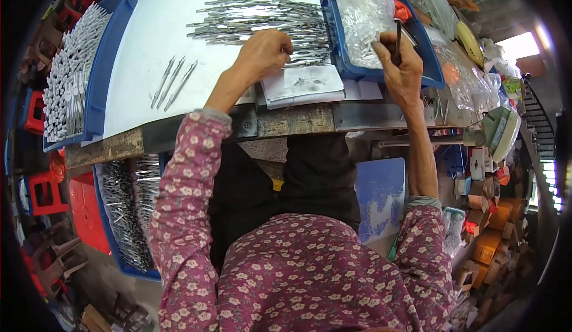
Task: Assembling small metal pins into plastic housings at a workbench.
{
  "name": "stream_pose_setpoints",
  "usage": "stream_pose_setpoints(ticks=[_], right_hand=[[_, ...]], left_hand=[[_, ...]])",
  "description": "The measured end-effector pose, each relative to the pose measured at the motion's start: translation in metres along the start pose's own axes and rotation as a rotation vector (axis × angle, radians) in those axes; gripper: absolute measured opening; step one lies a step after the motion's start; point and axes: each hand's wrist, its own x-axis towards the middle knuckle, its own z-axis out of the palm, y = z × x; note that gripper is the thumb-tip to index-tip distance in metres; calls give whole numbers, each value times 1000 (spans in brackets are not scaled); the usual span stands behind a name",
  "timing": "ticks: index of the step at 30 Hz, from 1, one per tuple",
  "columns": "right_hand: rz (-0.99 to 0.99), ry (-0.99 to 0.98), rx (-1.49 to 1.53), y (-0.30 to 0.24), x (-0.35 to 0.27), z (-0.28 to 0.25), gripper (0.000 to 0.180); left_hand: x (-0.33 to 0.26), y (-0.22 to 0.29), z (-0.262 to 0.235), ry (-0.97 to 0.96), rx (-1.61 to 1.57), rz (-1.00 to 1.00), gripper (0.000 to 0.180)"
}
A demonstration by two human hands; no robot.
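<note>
While the left hand [266,52] bent its fingers at the near side of a pile of slim metal tools [256,19], the right hand [406,64] grasped a thin dark stick [398,39], held upright. Whether the left hand gripped anything could not be told, since its fingertips were hidden. The pile lay across the far part of the bench [298,121], and three matching tools [173,83] lay slanted, well apart to its left. Just below the left hand sat a smudged paper stack [310,87]. Clear plastic sleeves [359,25] filled a blue tray [433,70] beside the right hand.
</note>
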Motion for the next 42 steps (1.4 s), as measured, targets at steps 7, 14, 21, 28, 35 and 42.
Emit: stream_pose_setpoints(ticks=[7,14,21,28,35,42], right_hand=[[218,-87,151,-30,-34,-11,13],[353,-110,247,-28,-55,-6,11],[566,-188,534,-31,-64,2,13],[679,-214,794,-39,-71,16,17],[685,-262,788,-50,-75,22,20],[683,-284,831,-52,-77,28,19]], left_hand=[[26,17,14,-285,238,-74,19],[27,17,14,-250,337,-75,28],[25,18,7,-257,373,-91,27],[24,11,8,-249,363,-66,25],[16,2,2,-214,349,-110,23],[10,-25,0,-198,272,55,20]])
